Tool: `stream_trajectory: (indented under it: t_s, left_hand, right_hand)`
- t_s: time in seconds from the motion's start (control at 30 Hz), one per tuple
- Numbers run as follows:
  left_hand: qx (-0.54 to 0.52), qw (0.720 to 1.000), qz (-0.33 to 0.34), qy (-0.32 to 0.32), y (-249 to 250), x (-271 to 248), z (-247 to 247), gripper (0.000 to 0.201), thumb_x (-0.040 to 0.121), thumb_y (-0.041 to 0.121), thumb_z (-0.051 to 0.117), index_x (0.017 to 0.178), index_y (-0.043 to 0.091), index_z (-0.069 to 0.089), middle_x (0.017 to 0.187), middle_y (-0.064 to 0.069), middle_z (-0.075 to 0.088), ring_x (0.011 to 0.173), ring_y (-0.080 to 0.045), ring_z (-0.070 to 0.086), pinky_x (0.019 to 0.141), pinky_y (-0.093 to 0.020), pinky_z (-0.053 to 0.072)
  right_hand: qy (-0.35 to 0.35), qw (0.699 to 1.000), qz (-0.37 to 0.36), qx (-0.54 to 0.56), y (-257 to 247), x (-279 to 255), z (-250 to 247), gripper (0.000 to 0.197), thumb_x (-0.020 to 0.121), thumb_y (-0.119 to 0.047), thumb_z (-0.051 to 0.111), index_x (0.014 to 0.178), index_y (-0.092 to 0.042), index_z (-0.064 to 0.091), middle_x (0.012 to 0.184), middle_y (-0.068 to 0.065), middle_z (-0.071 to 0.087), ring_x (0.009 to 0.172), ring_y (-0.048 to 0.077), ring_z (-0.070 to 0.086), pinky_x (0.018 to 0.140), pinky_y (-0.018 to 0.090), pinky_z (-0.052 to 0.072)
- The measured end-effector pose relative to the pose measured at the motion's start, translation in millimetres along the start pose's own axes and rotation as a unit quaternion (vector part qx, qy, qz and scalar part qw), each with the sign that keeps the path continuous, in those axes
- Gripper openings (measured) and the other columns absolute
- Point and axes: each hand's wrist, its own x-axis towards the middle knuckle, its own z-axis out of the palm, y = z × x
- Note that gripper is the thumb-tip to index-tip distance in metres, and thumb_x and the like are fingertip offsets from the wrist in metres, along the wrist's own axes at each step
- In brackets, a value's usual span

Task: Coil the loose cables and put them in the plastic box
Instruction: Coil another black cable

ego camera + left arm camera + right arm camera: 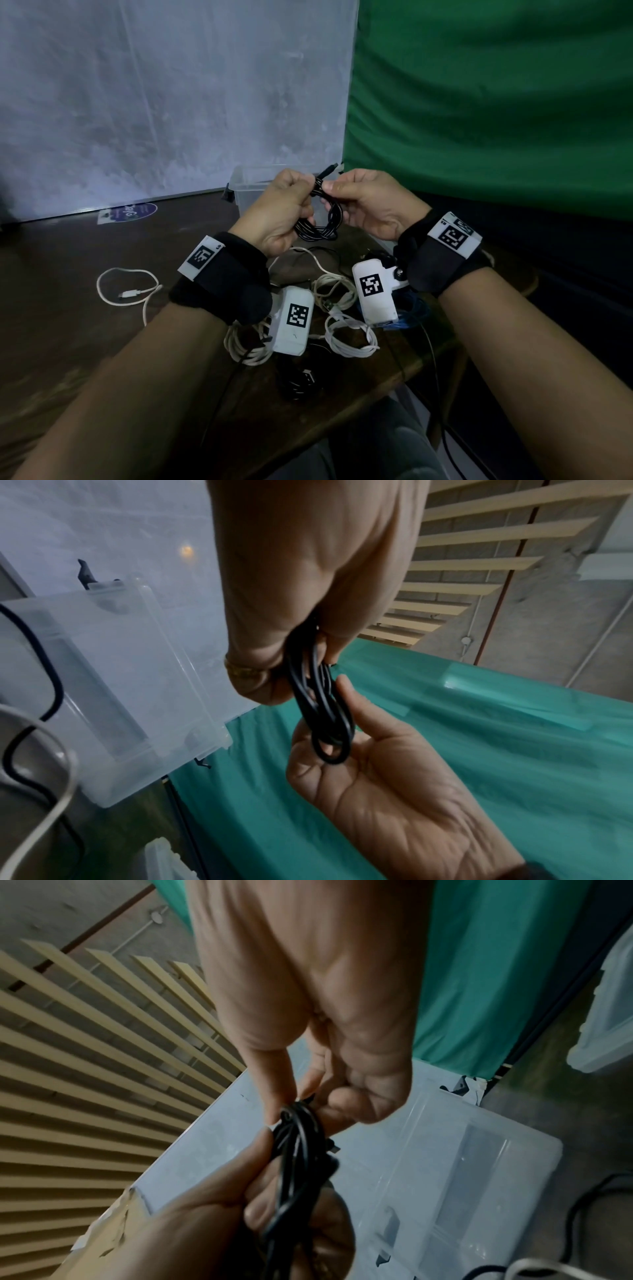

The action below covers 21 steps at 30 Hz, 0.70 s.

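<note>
Both my hands hold one black cable [320, 219] in the air, coiled into several loops. Far to the left of my fingers a loose white cable [126, 286] lies on the brown table [68, 308], curved in an open ring. My left hand [277, 214] is next — its fingers are curled around the left side of the coil and grip the loops together. From the left wrist view a gold ring [241, 669] shows on one finger of this hand, just beside the black loops. Between my two hands the coil hangs down, and one plug end [330, 170] points up above my fingertips. My right hand [371, 202] pinches the upper strands between thumb and forefinger; the other fingers are folded behind. Just beyond my fingers stands the clear plastic box [245, 192], open at the top — I can see no cable inside it. Below my wrists, nearer to me, more white cables [349, 337] lie in a tangled heap on the table. To the right of my fingers hangs a green cloth [496, 102].
</note>
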Motion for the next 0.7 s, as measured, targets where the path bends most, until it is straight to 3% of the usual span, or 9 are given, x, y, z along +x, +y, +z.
stream_trajectory:
  t_s: [0.1,0.17,0.27,0.37,0.5,0.63,0.7]
  left_hand:
    - [-0.001,1.000,0.001,0.008,-1.6,-0.5,1.4,0.020,0.101,0.017,0.041,0.080,0.018,0.041,0.047,0.008,0.038,0.039,-0.003,0.031,0.051,-0.024,0.034]
    - [0.014,1.000,0.006,0.017,-2.1,0.0,2.5,0.021,0.101,0.018,0.041,0.079,0.018,0.041,0.048,0.007,0.037,0.038,-0.003,0.032,0.049,-0.023,0.035]
    - [0.015,0.999,0.018,0.039,0.2,4.8,-1.6,0.025,0.101,0.020,0.041,0.076,0.017,0.039,0.043,0.010,0.038,0.037,-0.003,0.032,0.042,-0.020,0.036]
    - [0.016,0.998,0.017,0.051,2.3,8.0,-8.0,0.026,0.101,0.024,0.041,0.076,0.018,0.038,0.043,0.010,0.038,0.039,-0.005,0.034,0.041,-0.018,0.034]
    - [0.029,0.997,-0.017,0.066,5.1,6.3,-9.1,0.017,0.099,0.026,0.045,0.084,0.019,0.042,0.059,0.005,0.046,0.045,-0.007,0.045,0.043,-0.017,0.042]
    - [0.090,0.994,-0.033,0.056,6.3,4.1,-13.2,0.019,0.094,0.026,0.056,0.080,0.024,0.043,0.076,0.005,0.056,0.065,-0.009,0.054,0.059,-0.025,0.045]
    - [0.102,0.993,-0.037,0.045,5.1,2.9,-14.1,0.022,0.091,0.026,0.061,0.077,0.024,0.043,0.081,0.005,0.057,0.073,-0.011,0.055,0.063,-0.026,0.044]
  right_hand:
    - [0.006,1.000,-0.005,-0.014,-0.8,-3.1,4.8,0.014,0.091,-0.008,0.059,0.077,-0.011,0.058,0.061,0.006,0.062,0.067,0.024,0.054,0.043,0.019,0.033]
    - [0.000,1.000,-0.012,-0.026,-1.4,-5.4,5.5,0.015,0.094,-0.008,0.054,0.080,-0.013,0.055,0.063,0.005,0.061,0.064,0.020,0.054,0.049,0.023,0.033]
    - [-0.060,0.998,0.010,-0.018,-3.0,-11.4,1.8,0.013,0.096,-0.010,0.050,0.086,-0.016,0.053,0.073,0.004,0.063,0.065,0.014,0.064,0.059,0.026,0.046]
    - [-0.105,0.994,0.027,0.018,1.4,-13.6,-0.9,0.013,0.093,-0.002,0.052,0.101,-0.011,0.057,0.081,0.005,0.067,0.070,0.012,0.068,0.067,0.029,0.056]
    - [-0.052,0.998,0.000,0.028,7.3,-7.4,1.1,0.021,0.091,0.007,0.049,0.102,-0.005,0.063,0.068,0.002,0.065,0.063,0.011,0.062,0.066,0.029,0.055]
    - [0.002,1.000,-0.005,0.030,7.1,-4.0,2.8,0.027,0.094,0.008,0.042,0.106,-0.005,0.062,0.057,-0.002,0.063,0.052,0.007,0.059,0.055,0.024,0.051]
    - [0.019,0.999,-0.002,0.035,5.6,-4.0,5.3,0.030,0.094,0.009,0.037,0.096,-0.010,0.061,0.052,-0.003,0.059,0.049,0.006,0.053,0.051,0.024,0.051]
